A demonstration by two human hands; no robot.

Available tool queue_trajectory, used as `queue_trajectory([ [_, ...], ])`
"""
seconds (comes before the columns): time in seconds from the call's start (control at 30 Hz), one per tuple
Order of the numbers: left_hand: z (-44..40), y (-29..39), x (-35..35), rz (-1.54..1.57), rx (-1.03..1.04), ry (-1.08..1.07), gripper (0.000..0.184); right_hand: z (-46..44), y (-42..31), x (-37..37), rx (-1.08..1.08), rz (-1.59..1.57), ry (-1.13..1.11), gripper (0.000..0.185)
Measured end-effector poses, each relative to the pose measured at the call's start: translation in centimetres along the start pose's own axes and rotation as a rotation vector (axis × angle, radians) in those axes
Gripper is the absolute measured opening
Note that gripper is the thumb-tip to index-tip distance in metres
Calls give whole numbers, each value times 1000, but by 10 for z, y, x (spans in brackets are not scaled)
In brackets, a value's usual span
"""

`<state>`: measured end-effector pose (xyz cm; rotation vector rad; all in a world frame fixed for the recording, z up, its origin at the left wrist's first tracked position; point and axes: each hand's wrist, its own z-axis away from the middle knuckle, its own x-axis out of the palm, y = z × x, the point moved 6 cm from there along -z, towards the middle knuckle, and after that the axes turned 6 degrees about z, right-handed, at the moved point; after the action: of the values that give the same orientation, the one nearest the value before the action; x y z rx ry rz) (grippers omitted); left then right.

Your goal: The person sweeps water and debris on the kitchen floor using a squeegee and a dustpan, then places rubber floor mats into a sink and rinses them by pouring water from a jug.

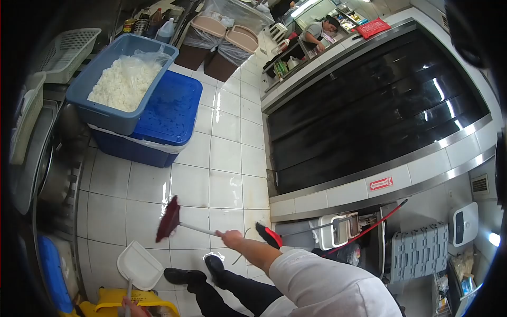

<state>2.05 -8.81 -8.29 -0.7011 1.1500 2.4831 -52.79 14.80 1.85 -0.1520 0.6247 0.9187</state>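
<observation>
A broom with a dark red head (168,220) crosses the white tiles, its bristle end blurred. My right hand (231,239) is wrapped round the pale broom handle. Low on the left, my left hand (135,307) is partly cut off by the frame's lower edge and closed round the upright handle of a long-handled dustpan. The white dustpan (140,267) is at floor level, left of my black shoes (185,276) and a little apart from the broom head.
A yellow bucket-like object (108,300) stands beside my left hand. Ahead, a blue tub (119,122) of rice rests on a blue cooler (168,113). Brown bins (224,66) stand beyond. A black-red brush (269,236) lies near the counter (338,196). A co-worker (317,36) is at the back.
</observation>
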Motion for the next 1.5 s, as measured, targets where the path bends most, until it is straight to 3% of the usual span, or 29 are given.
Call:
queue_trajectory([
  [0.13,-1,9,-2,-69,-35,-44,51,22,57,28,93,75,-46,47],
  [0.2,-3,2,-8,107,-114,-142,39,28,98,59,104,106,-18,45],
  [0.27,6,8,-22,120,-98,-133,40,58,116,49,191,76,-90,44],
  [0.43,39,32,-12,180,-35,-144,40,87,149,41,163,168,-133,39],
  [0.53,25,6,-7,219,62,23,39,84,126,13,5,121,-32,38],
  [0.6,31,9,-2,408,-225,26,53,46,83,-12,-131,187,147,47],
  [0.67,29,4,3,562,-336,18,63,-13,19,-46,-275,196,443,63],
  [0.73,18,18,-9,431,-226,-51,66,-81,-48,-85,-337,-95,248,58],
  [0.8,33,53,-5,437,-173,-28,62,-127,-95,-125,-415,-276,319,44],
  [0.9,60,110,3,162,-103,-129,59,-165,-115,-156,-334,-370,182,45],
  [1.0,54,138,4,128,-65,-161,59,-189,-59,-129,-292,-373,187,46],
  [1.03,54,152,-2,94,-50,-150,59,-216,-24,-82,-274,-354,158,48],
  [1.07,54,168,-1,66,-30,-175,58,-201,24,-47,-177,-414,221,55],
  [1.1,56,185,-2,43,-11,-195,58,-159,67,-36,-117,-372,136,53],
  [1.2,65,241,-19,-19,104,-142,58,-93,186,89,-2,-370,28,57],
  [1.3,68,276,-22,10,146,-127,59,-7,237,53,234,-332,-158,52],
  [1.4,82,308,-20,-49,198,-67,60,49,216,-10,217,-359,-233,50],
  [1.5,98,325,5,-79,210,-52,62,20,186,-2,175,-421,-16,46],
])
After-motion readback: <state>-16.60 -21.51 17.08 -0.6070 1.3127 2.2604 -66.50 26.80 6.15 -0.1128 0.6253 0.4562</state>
